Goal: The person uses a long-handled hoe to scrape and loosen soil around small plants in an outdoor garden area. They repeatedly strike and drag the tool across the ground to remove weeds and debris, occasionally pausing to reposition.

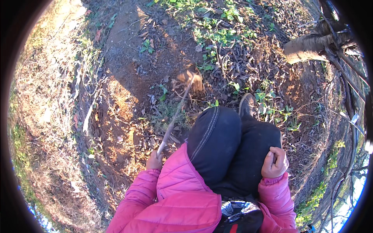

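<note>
My left hand [154,161] grips the lower end of a long, thin wooden handle [172,123]. The handle slants away from me, up and to the right, over dark soil and leaf litter. At its far end a brownish, motion-blurred part [191,81] sits close to the ground; its exact shape cannot be made out. On the outer side of my bent right leg [259,137], my right hand [274,162] is curled with its fingers closed, and nothing shows in it. Both knees are bent in dark trousers, with one dark shoe [247,103] visible beyond them.
Dry leaves and low green plants [223,36] cover the ground ahead. A thick, pale-barked trunk or branch [309,48] juts in at the upper right, with thin bare branches [349,84] around it. Sunlit dry grass [43,96] spreads along the left side.
</note>
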A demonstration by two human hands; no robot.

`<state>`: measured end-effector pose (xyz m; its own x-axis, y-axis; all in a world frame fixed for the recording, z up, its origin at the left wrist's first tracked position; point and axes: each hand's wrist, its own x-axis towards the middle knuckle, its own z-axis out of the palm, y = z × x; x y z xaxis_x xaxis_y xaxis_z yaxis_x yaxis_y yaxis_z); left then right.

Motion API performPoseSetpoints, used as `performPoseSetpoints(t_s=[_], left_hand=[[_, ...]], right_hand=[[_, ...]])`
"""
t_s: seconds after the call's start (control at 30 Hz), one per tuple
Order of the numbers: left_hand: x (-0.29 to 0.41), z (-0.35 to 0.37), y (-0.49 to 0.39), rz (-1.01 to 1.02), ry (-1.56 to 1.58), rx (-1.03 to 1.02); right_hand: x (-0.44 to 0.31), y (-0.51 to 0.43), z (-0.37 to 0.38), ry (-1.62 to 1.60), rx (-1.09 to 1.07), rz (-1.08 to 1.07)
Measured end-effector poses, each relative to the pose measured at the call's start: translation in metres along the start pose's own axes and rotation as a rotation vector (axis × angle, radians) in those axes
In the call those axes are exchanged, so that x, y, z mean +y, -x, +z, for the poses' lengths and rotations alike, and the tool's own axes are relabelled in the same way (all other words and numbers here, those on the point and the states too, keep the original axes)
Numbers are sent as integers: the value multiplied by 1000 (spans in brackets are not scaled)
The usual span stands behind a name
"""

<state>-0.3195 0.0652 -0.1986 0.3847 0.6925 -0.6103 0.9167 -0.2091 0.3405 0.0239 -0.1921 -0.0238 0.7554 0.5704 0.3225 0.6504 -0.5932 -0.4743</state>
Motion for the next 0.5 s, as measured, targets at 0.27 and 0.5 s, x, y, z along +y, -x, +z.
performPoseSetpoints(t_s=[0.27, 0.5], left_hand=[[113, -14, -124, 139, 203, 297], [-58, 52, 3, -18, 35, -235]], right_hand=[[-1, 1, -2, -23, -21, 81], [-5, 0, -4, -30, -76, 177]])
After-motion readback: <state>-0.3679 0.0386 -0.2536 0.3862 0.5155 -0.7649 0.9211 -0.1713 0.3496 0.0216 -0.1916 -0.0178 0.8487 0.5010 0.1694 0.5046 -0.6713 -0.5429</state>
